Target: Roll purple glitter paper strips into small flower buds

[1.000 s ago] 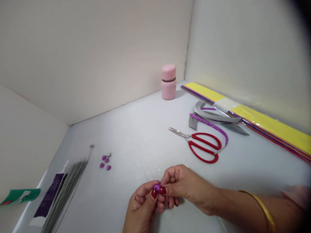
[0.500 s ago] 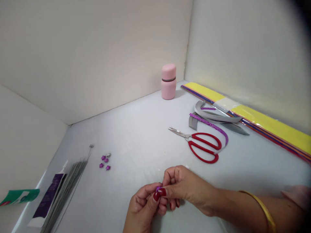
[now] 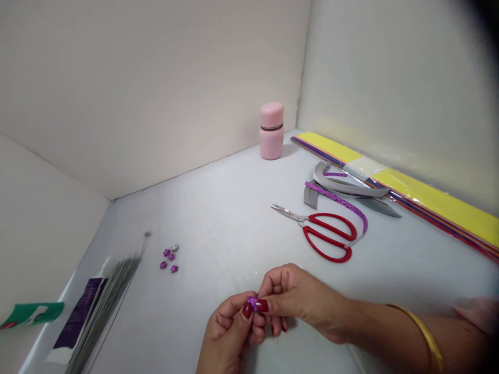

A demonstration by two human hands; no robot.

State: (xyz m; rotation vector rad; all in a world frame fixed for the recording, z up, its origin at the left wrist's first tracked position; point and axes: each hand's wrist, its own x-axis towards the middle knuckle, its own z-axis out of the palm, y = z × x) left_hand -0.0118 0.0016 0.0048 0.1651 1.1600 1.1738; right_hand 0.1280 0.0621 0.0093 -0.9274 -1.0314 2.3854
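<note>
A small purple paper star (image 3: pixel 252 302) is pinched between my two hands, low in the middle of the head view. My left hand (image 3: pixel 231 324) grips it from the left with thumb and forefinger. From the right, my right hand (image 3: pixel 290 296) presses on it with its thumb, the other fingers curled beneath. Fingertips cover part of the star. Several finished purple stars (image 3: pixel 171 257) lie on the table to the left, beside a silver one (image 3: pixel 175 248). Right of my hands are red-handled scissors (image 3: pixel 329 236), blades pointing left.
Purple and grey paper strips (image 3: pixel 343 200) curl behind the scissors. A yellow-topped pack of paper strips (image 3: pixel 436 197) lies along the right wall. A pink flask (image 3: pixel 272 131) stands at the back. At left are thin wires (image 3: pixel 105 306), a purple-and-white glue tube (image 3: pixel 78 319) and a green packet (image 3: pixel 33 314).
My fingers have shifted slightly on the star, and more of its purple surface shows between the thumbs. The things on the table stay where they were.
</note>
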